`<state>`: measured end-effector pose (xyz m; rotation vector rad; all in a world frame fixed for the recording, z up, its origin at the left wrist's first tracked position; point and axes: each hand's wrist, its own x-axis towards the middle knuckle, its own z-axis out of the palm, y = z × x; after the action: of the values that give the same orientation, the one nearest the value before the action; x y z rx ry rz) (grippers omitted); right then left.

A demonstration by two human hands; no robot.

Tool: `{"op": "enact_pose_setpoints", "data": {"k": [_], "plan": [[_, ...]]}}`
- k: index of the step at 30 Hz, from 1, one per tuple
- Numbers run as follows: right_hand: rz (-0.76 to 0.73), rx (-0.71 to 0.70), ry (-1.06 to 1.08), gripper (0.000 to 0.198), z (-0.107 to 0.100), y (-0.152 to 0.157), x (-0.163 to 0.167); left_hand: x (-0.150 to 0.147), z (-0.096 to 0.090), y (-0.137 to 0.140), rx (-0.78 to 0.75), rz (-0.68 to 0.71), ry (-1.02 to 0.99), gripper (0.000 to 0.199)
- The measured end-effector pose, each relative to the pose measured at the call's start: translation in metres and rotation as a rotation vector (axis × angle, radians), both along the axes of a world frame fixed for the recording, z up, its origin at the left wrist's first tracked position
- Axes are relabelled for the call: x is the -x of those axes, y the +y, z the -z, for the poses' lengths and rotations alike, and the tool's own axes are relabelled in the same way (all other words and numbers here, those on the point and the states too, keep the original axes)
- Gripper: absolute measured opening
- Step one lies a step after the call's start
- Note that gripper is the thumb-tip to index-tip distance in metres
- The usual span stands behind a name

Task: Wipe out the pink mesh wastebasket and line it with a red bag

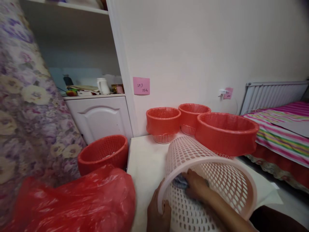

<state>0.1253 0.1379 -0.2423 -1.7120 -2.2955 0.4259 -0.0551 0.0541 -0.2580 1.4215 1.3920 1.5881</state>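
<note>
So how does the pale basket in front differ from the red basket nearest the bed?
The pale basket is tipped on its side; the red basket stands upright. The pale basket's lattice is bare, while red plastic covers most of the red basket. Both have round openings.

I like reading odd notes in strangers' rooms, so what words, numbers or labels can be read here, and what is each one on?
"243": handwritten on the larger pink note on the wall; the smaller scrawl under it is not clear enough to read.
Too small and blurred: the marks on the second pink note, beside the white plug.
I can make out no writing on the pale basket.
</note>
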Motion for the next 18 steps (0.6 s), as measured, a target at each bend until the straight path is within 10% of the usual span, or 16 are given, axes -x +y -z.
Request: {"op": "enact_pose_setpoints", "data": {"k": [9,15,18], "plan": [[-0.353,0.187,0.283,0.036,-0.010,-0.098,-0.027,0.012,-0.009,-0.007,-0.033,-0.088,0.191,0.038],[-0.152,-0.042,0.339,0.069,-0.021,-0.050,-0.022,0.022,-0.026,-0.016,-0.171,-0.199,0.235,0.031],[0.081,-0.139,0.275,0.053,-0.021,-0.007,-0.008,0.010,-0.032,-0.019,-0.183,-0.133,0.111,0.037]]}}
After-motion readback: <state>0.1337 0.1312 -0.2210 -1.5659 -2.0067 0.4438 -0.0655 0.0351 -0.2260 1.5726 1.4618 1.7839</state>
